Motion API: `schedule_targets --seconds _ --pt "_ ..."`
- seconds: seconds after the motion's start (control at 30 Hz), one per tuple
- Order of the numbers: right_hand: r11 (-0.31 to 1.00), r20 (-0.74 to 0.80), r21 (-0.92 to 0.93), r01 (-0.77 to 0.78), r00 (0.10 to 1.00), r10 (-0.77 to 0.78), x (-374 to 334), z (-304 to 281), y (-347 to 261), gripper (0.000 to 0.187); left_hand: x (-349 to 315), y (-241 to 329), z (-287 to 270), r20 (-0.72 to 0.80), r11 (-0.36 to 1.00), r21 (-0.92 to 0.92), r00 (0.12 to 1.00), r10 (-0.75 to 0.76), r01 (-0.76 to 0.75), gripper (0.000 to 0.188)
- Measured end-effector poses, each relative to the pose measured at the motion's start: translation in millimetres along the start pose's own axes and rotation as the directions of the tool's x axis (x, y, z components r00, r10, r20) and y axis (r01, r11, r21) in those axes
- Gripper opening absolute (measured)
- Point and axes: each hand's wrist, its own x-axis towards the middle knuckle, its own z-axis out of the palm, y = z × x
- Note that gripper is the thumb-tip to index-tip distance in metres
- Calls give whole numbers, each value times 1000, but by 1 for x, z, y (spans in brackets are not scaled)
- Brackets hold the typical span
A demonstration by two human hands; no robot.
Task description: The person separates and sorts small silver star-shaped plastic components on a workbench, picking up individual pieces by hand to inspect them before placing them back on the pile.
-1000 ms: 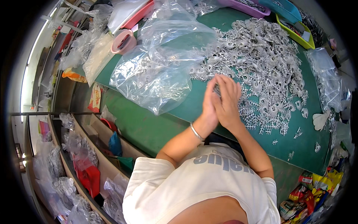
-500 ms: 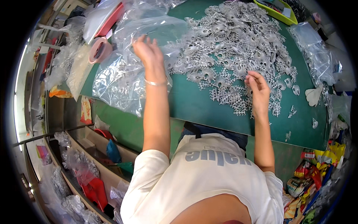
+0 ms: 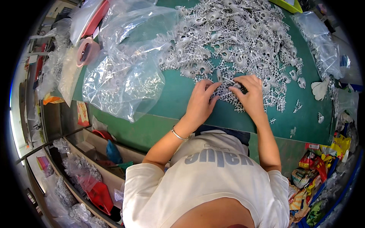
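A wide heap of small silver-grey pieces [image 3: 262, 47], fan-shaped and branched, covers much of the green table [image 3: 171, 100]. At the heap's near edge my left hand [image 3: 200, 100] rests among the pieces, thumb and forefinger apart and the other fingers partly hidden. Just to its right, my right hand [image 3: 251, 94] is curved over more pieces. A gap shows between its thumb and forefinger, and no piece is plainly gripped. A large clear plastic bag [image 3: 125, 76] with some grey pieces in or beneath it lies left of the heap.
A pink tape roll [image 3: 88, 51] stands at the table's left edge. Another clear bag [image 3: 319, 43] and a white petal-shaped piece [image 3: 320, 89] lie at the right. A yellow-green tray [image 3: 289, 4] sits at the far right. Beside my left arm is an open drawer [image 3: 129, 148].
My left hand has come off the clear bag, moving right and nearer to the heap's front edge. My right hand has shifted left and nearer, beside it. The view has shifted slightly.
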Motion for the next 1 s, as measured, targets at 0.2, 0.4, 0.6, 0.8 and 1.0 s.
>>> schedule_targets --seconds 0.2,0.4,0.6,0.8,1.0 --pt "945 -175 101 -312 929 325 -7 -26 16 9 0 -1 0 -44 1000 -13 999 -12 11 36" --pt "954 -126 -280 -106 989 73 -7 -29 4 21 0 -3 -4 -129 986 -156 988 -82 62 35" --pt "975 144 -218 35 990 -3 -13 -10 -13 22 3 -9 -10 -258 988 -132 959 -118 86 43" --pt "955 31 159 -252 968 250 -13 -18 -7 13 -2 4 -1 -248 996 79 968 -20 41 44" --pt "402 305 760 -511 826 474 -22 -23 -4 8 0 13 13 -52 975 221 998 38 -25 43"
